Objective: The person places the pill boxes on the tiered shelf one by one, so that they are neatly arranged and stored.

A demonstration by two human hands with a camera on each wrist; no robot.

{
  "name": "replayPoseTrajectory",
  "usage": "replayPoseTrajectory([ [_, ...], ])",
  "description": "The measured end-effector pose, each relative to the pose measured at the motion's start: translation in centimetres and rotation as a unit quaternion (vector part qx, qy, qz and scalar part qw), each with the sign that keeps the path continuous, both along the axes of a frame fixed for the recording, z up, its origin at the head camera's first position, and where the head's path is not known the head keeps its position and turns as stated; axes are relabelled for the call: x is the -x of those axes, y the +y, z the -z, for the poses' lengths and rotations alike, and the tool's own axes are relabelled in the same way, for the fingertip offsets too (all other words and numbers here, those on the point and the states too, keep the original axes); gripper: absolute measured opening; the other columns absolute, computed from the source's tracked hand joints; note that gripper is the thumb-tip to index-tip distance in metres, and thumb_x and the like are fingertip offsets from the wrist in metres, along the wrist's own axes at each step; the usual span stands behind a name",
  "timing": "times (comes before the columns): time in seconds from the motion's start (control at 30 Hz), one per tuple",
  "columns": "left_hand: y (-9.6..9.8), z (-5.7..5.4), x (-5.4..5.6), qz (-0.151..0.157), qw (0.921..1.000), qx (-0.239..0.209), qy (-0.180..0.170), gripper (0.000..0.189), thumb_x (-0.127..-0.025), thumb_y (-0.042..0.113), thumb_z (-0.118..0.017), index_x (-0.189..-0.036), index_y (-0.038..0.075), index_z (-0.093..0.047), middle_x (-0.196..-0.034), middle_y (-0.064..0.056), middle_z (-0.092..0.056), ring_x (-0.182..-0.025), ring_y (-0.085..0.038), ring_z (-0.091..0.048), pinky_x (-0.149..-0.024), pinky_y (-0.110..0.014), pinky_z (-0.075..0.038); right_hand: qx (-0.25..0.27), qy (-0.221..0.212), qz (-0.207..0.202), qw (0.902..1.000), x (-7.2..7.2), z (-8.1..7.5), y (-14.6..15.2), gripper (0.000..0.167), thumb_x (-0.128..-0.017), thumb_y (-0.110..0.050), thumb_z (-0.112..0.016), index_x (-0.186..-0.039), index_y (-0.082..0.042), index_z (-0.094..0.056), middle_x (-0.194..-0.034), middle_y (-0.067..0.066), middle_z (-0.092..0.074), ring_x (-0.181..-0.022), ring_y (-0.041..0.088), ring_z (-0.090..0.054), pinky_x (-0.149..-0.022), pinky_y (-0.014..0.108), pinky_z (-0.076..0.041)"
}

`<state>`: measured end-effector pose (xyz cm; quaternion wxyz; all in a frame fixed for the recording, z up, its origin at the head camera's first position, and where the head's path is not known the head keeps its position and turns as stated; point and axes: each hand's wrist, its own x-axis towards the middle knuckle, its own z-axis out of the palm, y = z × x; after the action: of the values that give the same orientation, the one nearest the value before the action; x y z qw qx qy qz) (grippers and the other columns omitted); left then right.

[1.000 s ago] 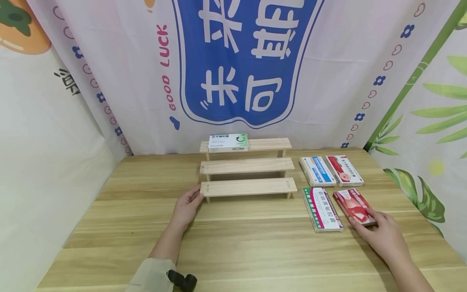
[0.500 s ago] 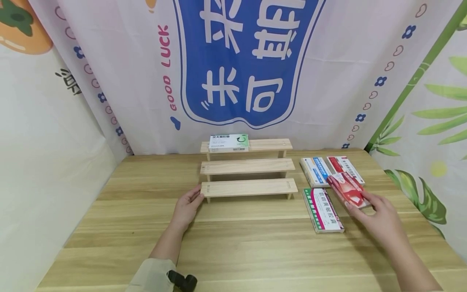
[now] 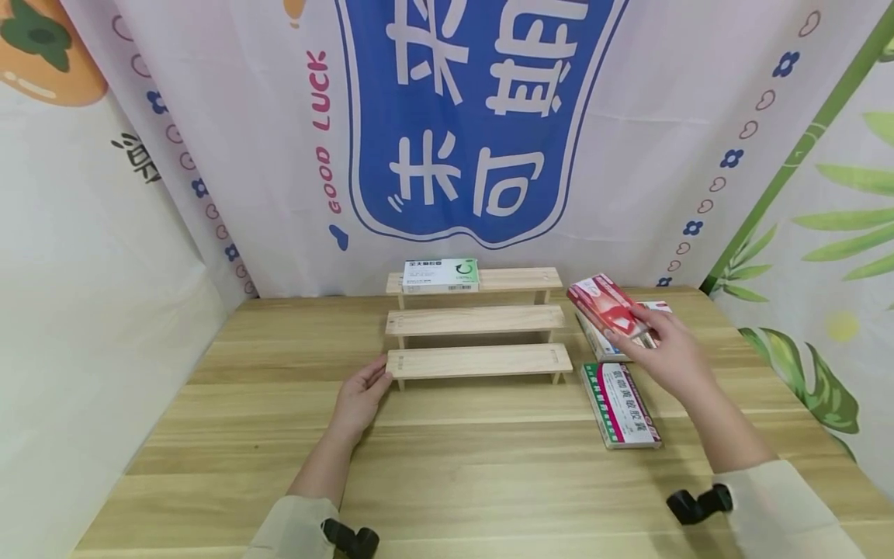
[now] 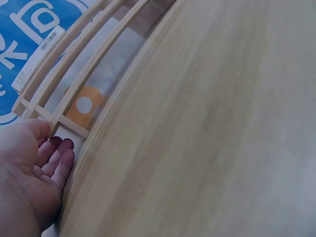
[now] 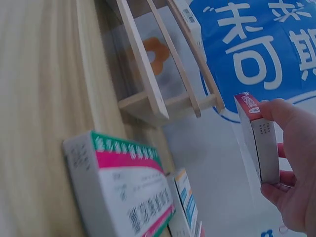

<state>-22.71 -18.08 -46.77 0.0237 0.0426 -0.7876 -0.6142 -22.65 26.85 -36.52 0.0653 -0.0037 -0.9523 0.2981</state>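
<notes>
My right hand (image 3: 670, 353) holds a red-and-white medicine box (image 3: 601, 301), thumb and fingers at its near end. Raised and tilted, the box overlaps other boxes in the head view; the right wrist view shows its pale side (image 5: 266, 148) between thumb and fingers. My left hand (image 3: 359, 400) grips the left end of a three-step wooden display stand (image 3: 478, 361) at its lowest step. In the left wrist view the thumb lies against the stand (image 4: 91, 69), with the other fingers curled beneath. A white-and-green medicine box (image 3: 440, 276) lies on the top step's left side.
Right of the stand, a green, magenta and white box (image 3: 621, 405) lies on the wooden table (image 3: 475, 481). Behind it sits a blue-and-white box (image 3: 594, 339), partly covered by the held one, beside another mostly hidden box (image 3: 660, 307). A printed cloth (image 3: 628, 171) hangs behind the table.
My right hand has lifted the red box from the table and carried it up and left, toward the stand's top step. My left hand stays at the stand's lower left end.
</notes>
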Motion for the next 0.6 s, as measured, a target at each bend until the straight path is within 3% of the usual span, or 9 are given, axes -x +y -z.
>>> replayPoseTrajectory([
  [0.23, -0.1, 0.0, -0.1, -0.001, 1.0, -0.003, -0.005, 0.042, -0.099, 0.013, -0.056, -0.14, 0.003, -0.051, -0.144, -0.018, -0.052, -0.136, -0.032, -0.048, -0.114, -0.042, -0.04, 0.006, 0.0, -0.029, 0.9996, 2.6, -1.0, -3.1, 0.089, -0.087, -0.066, -0.058, -0.152, -0.01, -0.035, -0.151, 0.027, -0.035, -0.136, 0.049, -0.035, -0.106, 0.07, -0.036],
  [0.6, 0.0, -0.1, 0.0, -0.005, 1.0, -0.002, -0.006, 0.042, -0.099, 0.012, -0.056, -0.139, 0.003, -0.052, -0.143, -0.018, -0.053, -0.135, -0.031, -0.049, -0.114, -0.043, -0.041, 0.017, -0.009, -0.065, 0.9977, 5.7, -1.2, -7.4, 0.088, -0.084, -0.065, -0.063, -0.15, -0.014, -0.039, -0.149, 0.023, -0.039, -0.133, 0.045, -0.041, -0.105, 0.066, -0.041],
])
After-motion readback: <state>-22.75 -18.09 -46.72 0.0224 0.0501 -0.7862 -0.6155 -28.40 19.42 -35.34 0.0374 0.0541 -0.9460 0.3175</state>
